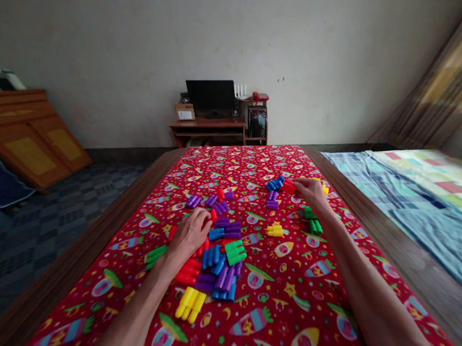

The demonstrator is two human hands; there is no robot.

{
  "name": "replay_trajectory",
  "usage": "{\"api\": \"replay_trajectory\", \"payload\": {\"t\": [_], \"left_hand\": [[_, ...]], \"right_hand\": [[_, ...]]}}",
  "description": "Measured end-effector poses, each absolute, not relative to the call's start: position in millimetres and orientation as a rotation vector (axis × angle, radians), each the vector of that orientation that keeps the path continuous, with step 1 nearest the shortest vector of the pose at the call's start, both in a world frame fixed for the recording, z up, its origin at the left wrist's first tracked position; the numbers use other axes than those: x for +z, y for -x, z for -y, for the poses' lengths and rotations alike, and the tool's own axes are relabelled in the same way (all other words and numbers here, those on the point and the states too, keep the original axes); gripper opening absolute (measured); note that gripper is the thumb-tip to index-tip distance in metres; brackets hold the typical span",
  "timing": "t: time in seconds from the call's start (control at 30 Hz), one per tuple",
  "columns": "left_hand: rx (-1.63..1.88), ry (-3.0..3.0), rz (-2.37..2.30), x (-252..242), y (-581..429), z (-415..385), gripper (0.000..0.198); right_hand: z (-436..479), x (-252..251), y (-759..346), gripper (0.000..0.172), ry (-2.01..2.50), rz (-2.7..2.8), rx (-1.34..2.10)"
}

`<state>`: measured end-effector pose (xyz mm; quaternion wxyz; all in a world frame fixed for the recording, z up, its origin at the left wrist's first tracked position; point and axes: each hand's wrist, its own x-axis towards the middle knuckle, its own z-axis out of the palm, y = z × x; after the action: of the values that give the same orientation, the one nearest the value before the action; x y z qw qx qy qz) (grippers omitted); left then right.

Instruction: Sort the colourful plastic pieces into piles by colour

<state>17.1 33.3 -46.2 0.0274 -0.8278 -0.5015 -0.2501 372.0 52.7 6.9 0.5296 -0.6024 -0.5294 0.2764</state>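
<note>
My left hand (pixel 192 232) is curled over the pile on the left, its fingertips closed at a red building block (pixel 213 215). Beneath it lie more red pieces, partly hidden by the hand. Around it are blue blocks (pixel 211 256), purple blocks (pixel 226 278), a green block (pixel 235 252) and a yellow block (pixel 190 304). Farther right, my right hand (pixel 309 190) pinches a red three-tube block (pixel 289 187) beside a blue block (pixel 275 184). Close to that hand are a purple block (pixel 272 200), green blocks (pixel 313 220) and a yellow block (pixel 274 230).
A red patterned cloth (pixel 302 301) covers the dark wooden table (pixel 405 262). A bed (pixel 419 214) stands along the right side. Beyond the table is a desk (pixel 208 124) with a monitor (pixel 211 96); a wooden cabinet (pixel 19 132) is at the left.
</note>
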Motion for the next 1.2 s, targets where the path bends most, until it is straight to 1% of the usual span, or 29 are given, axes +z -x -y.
{"api": "replay_trajectory", "payload": {"t": [0.23,0.33,0.43,0.6,0.67,0.77,0.87,0.93,1.03,1.07,1.2], "left_hand": [[-0.782,2.559,1.522,-50.6,-15.5,-37.2,0.01],[-0.774,2.547,1.522,-52.4,-14.7,-38.5,0.01],[-0.789,2.556,1.515,-53.4,-14.4,-38.7,0.01],[-0.836,2.565,1.508,-53.2,-14.6,-38.0,0.011],[-0.824,2.56,1.512,-51.9,-15.0,-37.0,0.01],[-0.811,2.555,1.506,-49.2,-16.1,-35.0,0.011],[-0.828,2.561,1.495,-47.8,-17.3,-34.2,0.01],[-0.824,2.56,1.501,-48.0,-17.9,-34.5,0.011],[-0.797,2.552,1.516,-48.6,-18.5,-34.8,0.012],[-0.789,2.553,1.52,-48.6,-18.6,-34.6,0.012],[-0.767,2.554,1.535,-48.3,-18.7,-33.1,0.012]], "right_hand": [[-57.1,3.9,-378.3,0.063,1.466,1.3,0.638],[-57.7,7.3,-388.2,0.062,1.48,1.261,0.588],[-53.1,14.2,-398.4,0.052,1.493,1.316,0.59],[-44.3,17.0,-397.5,0.027,1.509,1.8,1.079],[-45.2,13.1,-391.8,0.02,1.527,1.922,1.143],[-48.9,5.7,-384.5,0.015,1.559,2.051,1.034],[-50.3,0.3,-380.0,0.016,1.595,2.145,0.947],[-49.6,-0.7,-376.7,0.018,1.641,2.187,0.753],[-48.4,1.0,-368.4,0.022,1.716,2.159,0.292],[-48.2,1.2,-364.6,0.024,1.733,2.136,0.199],[-48.9,-7.0,-347.4,0.031,1.705,2.138,0.075]]}}
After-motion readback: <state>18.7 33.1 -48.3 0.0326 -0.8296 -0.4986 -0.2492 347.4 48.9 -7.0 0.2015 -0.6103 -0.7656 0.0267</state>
